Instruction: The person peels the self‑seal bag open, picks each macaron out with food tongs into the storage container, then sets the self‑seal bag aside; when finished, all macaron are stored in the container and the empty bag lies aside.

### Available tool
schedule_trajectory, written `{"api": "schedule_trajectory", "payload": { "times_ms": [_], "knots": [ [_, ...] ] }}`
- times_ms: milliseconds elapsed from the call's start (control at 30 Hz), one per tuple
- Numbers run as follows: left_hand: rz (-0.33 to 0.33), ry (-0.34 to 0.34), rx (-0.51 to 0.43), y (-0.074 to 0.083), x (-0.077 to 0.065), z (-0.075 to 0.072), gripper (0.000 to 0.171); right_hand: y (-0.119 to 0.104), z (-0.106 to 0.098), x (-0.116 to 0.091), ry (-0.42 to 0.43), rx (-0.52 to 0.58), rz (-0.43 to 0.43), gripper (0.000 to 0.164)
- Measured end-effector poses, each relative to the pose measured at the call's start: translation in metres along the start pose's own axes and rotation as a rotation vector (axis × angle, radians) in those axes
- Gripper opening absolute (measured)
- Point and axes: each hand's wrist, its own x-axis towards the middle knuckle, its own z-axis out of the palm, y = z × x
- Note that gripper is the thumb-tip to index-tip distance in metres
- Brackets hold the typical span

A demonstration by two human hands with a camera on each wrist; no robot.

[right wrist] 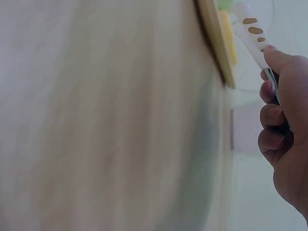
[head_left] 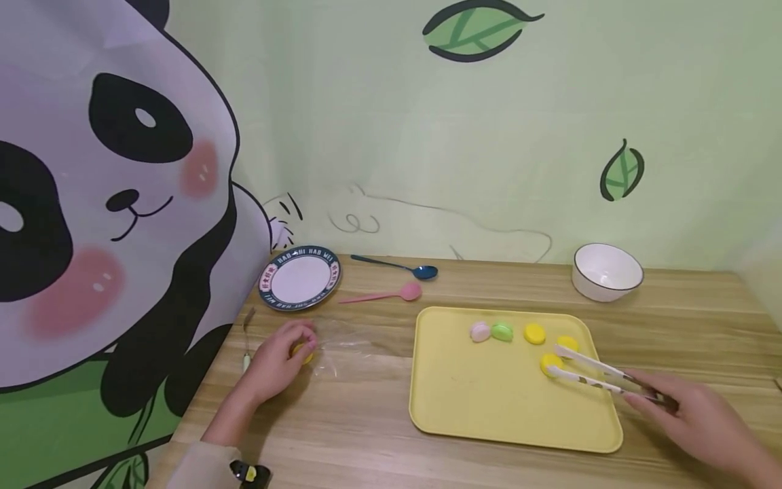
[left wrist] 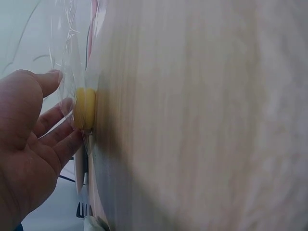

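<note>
A clear plastic bag lies on the table, with my left hand at its near end. In the left wrist view, its thumb and fingers hold the film beside a yellow macaron that shows through the plastic. My right hand grips white-tipped tongs, its fingers curled round the handle. The tong tips reach over two yellow macarons on the yellow tray; I cannot tell whether they pinch one. A third yellow macaron, a green macaron and a pale pink macaron lie along the tray's far side.
A dark-rimmed plate sits at the back left, near a blue spoon and a pink spoon. Left of my left hand lies a fork. A white bowl stands at the back right, before the wall.
</note>
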Motion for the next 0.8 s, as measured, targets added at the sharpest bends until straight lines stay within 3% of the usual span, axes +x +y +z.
{"api": "schedule_trajectory", "payload": {
  "times_ms": [267,533,800],
  "knots": [
    [0.005,0.006,-0.003,0.001,0.0,0.0,0.005,-0.038,0.011,0.036,0.036,0.048,-0.124,0.031],
    [0.004,0.007,-0.006,0.001,0.0,0.001,0.005,-0.081,0.047,0.077,0.095,0.074,-0.268,0.027],
    [0.012,0.011,-0.023,0.001,-0.001,0.0,0.005,-0.118,0.082,0.107,0.052,0.112,-0.3,0.018]
  ]
}}
